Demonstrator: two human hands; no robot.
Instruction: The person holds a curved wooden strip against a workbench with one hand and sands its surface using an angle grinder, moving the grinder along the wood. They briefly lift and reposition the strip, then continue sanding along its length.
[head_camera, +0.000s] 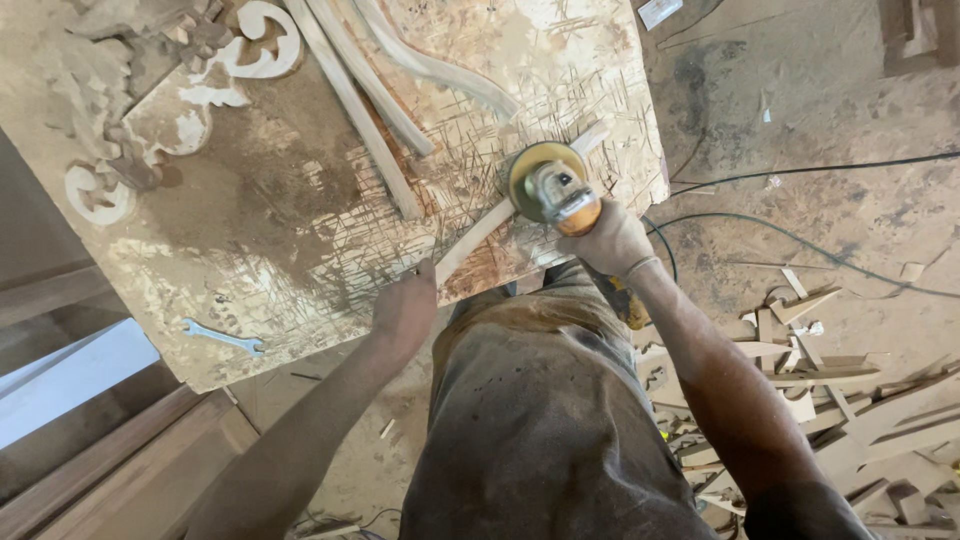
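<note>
The right hand is clenching the body of an orange grinder, its round sanding disc pressing down on a thin wooden strip. The left hand is gripping the near end of that strip, pinning it flat on the scarred, dusty workbench. More curved strips are lying further up the bench, carved scrollwork is sitting at the far corner, and a spanner is resting near the edge. Cables are trailing across the floor beside heaped offcuts. To my eye, the strip being so slender, the disc could snatch it and jerk it from the fingers, or skid toward that holding hand.
</note>
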